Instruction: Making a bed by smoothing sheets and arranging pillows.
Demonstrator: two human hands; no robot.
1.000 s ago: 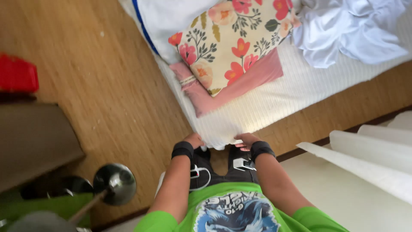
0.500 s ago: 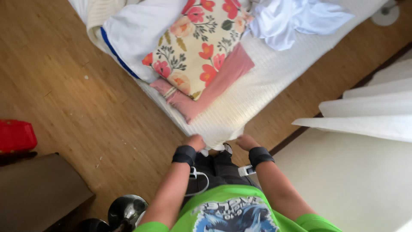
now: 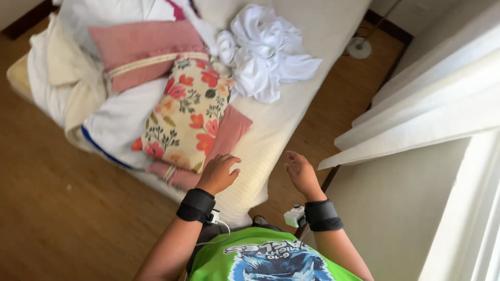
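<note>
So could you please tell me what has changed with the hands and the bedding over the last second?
Both hands have let go of the mattress corner and risen. The left hand now hovers, fingers curled, by the pink pillow under the floral pillow; the right hand hangs open over the floor beside the bed. The view has also lifted, showing more of the bed. The pillows and the crumpled white sheet lie as before.

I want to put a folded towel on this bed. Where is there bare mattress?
Bare white mattress shows right of the crumpled white sheet, and in a strip between the left hand and right hand. The left side is crowded: floral pillow, pink pillow, heaped bedding.
</note>
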